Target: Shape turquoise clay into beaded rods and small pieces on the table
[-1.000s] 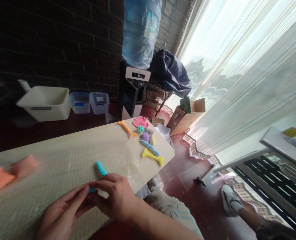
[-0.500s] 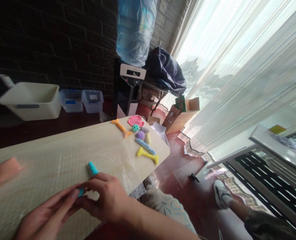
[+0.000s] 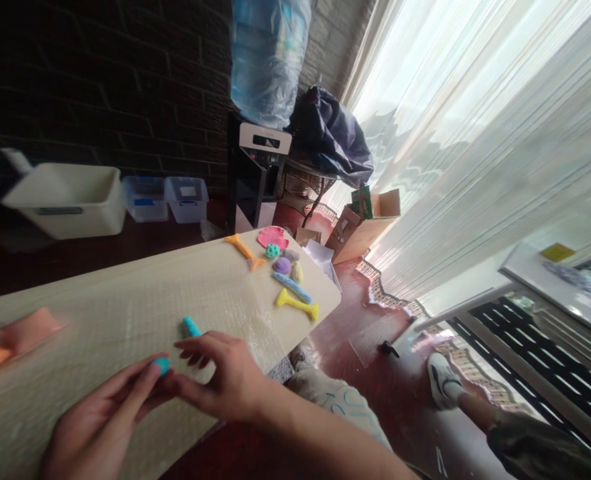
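Note:
My left hand (image 3: 108, 407) is closed, pinching a small teal lump of modelling clay (image 3: 162, 365) between thumb and fingertips. Close beside it on the right, my right hand (image 3: 228, 373) has its thumb and fingers spread apart, with nothing seen between them. Its thumb tip is near the lump; I cannot tell if they touch. Just beyond the right fingers lies a teal clay roll (image 3: 190, 326) on the table (image 3: 140, 287), its near end partly hidden by that hand.
At the table's far right end lie a yellow clay bone (image 3: 298, 305), a blue clay stick (image 3: 292, 287), an orange clay bone (image 3: 244, 252), a pink flat piece (image 3: 272, 237) and several small lumps. Orange packets (image 3: 30, 331) are at left. A person's leg (image 3: 480, 408) shows at right.
My right fingers have opened and moved away from the teal lump, which now shows more fully in my left hand. The view has shifted slightly.

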